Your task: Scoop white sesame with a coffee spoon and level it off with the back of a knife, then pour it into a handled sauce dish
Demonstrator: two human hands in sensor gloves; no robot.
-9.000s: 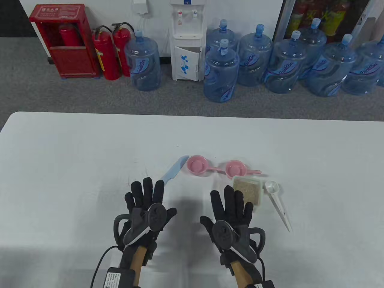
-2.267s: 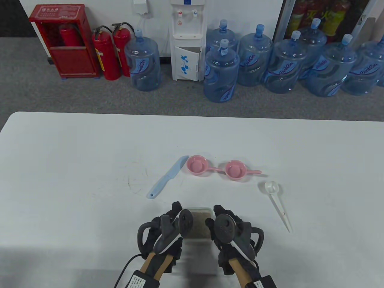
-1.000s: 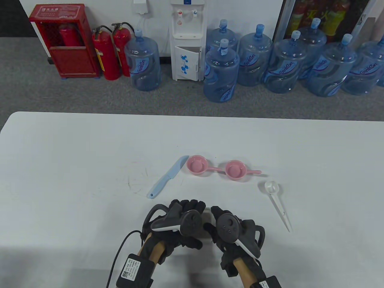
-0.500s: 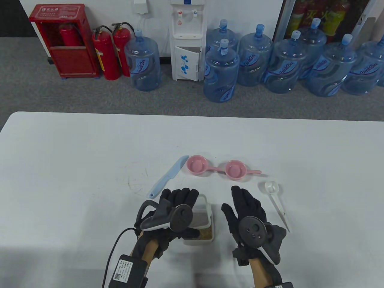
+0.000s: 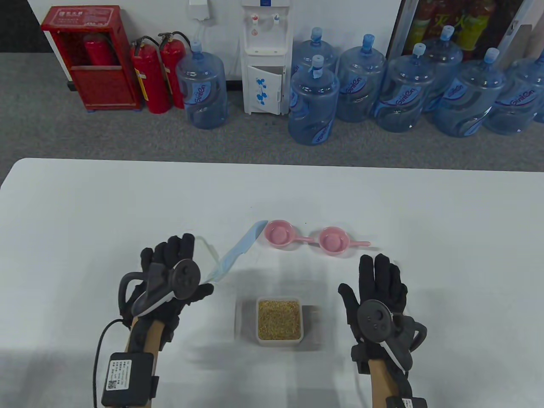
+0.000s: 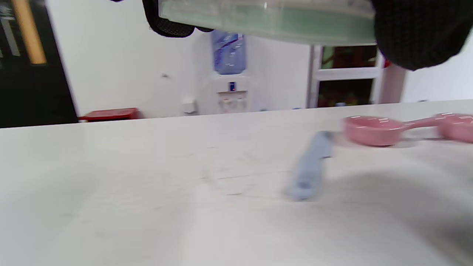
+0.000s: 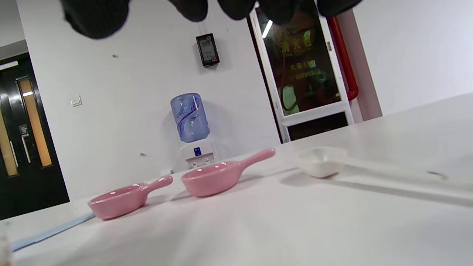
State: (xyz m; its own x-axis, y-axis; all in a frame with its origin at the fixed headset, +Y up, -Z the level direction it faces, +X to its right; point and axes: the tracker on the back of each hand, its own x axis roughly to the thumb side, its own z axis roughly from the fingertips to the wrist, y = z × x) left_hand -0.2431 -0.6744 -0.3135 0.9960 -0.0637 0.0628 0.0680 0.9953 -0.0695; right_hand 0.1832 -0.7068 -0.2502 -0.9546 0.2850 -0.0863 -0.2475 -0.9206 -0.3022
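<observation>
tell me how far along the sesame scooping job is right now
Done: the sesame container sits open on the table. In hand: the left hand holds its clear lid off to the side; the right hand hovers open over the white spoon. Left: scooping, levelling with the blue knife, pouring into a pink sauce dish.

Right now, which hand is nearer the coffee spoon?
Right. The right hand hovers over the coffee spoon; the left hand is far across the table, holding the lid.

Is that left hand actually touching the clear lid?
Touching. The left wrist view shows the clear lid gripped at both ends by gloved fingers of the left hand.
</observation>
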